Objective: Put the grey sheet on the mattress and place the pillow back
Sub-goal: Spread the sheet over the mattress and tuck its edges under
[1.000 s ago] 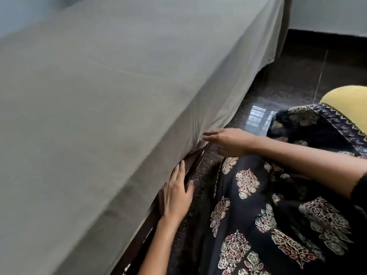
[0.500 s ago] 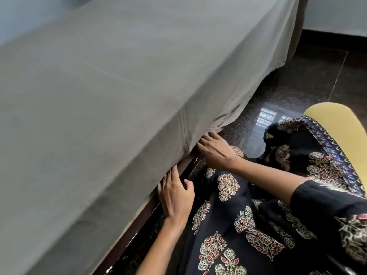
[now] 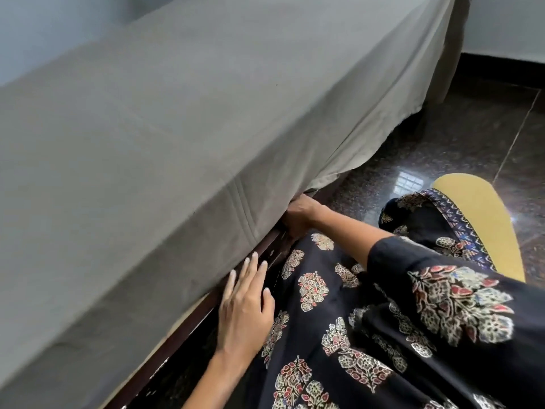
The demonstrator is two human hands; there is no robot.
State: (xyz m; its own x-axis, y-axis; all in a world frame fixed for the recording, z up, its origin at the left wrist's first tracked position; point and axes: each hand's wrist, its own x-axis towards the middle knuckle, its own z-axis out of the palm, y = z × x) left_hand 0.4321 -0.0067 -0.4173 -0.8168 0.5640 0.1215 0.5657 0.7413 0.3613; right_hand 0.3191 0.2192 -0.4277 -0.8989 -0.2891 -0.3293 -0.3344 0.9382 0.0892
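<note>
Head view is showing the grey sheet [image 3: 177, 128] lying smooth over the whole top of the mattress, which is hiding beneath it, and hanging down the near side; toward the far end its loose edge is drooping close to the dark polished floor [image 3: 442, 143]. A person in a dark flowered garment [image 3: 339, 320] and yellow trousers [image 3: 477, 219] is sitting on the floor just beside the bed. The left hand [image 3: 246, 308] is lying flat with its grip apart, straight fingers pointing along the dark wooden bed frame [image 3: 191, 332] and touching it just below the sheet's lower edge. The right hand [image 3: 298, 215] is reaching in under the hanging sheet where a stitched band is showing; its fingers are disappearing behind the cloth, so I cannot tell how its grip is standing.
</note>
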